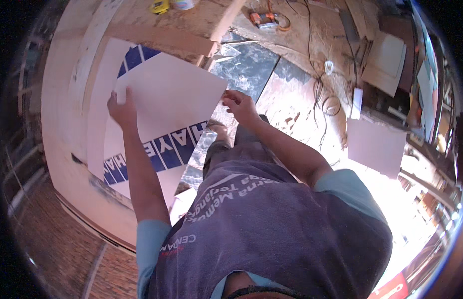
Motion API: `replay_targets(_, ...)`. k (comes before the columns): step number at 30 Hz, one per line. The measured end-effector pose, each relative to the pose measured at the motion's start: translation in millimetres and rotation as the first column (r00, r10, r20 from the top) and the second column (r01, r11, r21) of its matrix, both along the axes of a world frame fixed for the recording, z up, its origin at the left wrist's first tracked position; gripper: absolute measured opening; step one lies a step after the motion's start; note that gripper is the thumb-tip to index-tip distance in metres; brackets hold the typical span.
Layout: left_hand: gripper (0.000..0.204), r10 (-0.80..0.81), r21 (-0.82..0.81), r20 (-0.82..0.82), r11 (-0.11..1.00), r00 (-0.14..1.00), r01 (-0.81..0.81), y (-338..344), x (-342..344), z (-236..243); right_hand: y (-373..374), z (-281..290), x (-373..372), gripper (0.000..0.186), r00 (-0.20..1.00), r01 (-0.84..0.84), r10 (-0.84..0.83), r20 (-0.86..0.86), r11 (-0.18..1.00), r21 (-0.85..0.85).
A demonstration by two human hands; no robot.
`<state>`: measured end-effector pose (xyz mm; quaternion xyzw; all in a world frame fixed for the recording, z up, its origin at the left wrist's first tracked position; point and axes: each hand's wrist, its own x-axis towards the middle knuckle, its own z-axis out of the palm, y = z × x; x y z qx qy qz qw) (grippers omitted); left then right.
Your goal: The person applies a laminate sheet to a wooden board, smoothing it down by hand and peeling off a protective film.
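Note:
A plain white sheet (pixel 174 92) is held slightly tilted over the left side of the work surface. My left hand (pixel 123 108) grips its left edge, thumb on top and fingers underneath. At the sheet's right corner, the fingers of my right hand (pixel 240 105) are pinched on the edge. Beneath it lies a larger white sheet printed with blue bands (pixel 164 152), partly covered by the plain one. Blue print also shows past the plain sheet's far edge.
A pale wooden bench (pixel 67 109) carries the sheets. At the far side are a yellow tape measure (pixel 160 6), a white tub (pixel 183 4) and an orange power drill (pixel 264 20). Black cables (pixel 318 94) trail over the floor. Flat panels (pixel 383 65) and a white board (pixel 376 147) stand right.

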<state>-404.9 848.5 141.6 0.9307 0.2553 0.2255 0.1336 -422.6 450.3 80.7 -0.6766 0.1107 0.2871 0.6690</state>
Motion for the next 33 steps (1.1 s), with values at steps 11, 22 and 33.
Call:
replay_targets(11,0.085,0.239,0.155,-0.376,0.969,0.895,-0.193,-33.2,168.7,-27.8,11.1,-23.3,5.8,0.033,0.803,0.508,-0.038,-0.595,0.568,0.648)
replay_targets(22,0.082,0.261,0.222,-0.250,0.953,0.932,-0.207,-24.3,175.4,-48.9,19.9,-49.2,5.2,0.044,0.844,0.420,0.010,-0.536,0.609,0.673)
replay_targets(33,0.088,0.237,0.255,-0.251,0.952,0.938,-0.172,-29.5,174.5,-52.7,15.2,-61.5,12.6,0.043,0.838,0.379,0.095,-0.538,0.609,0.697)
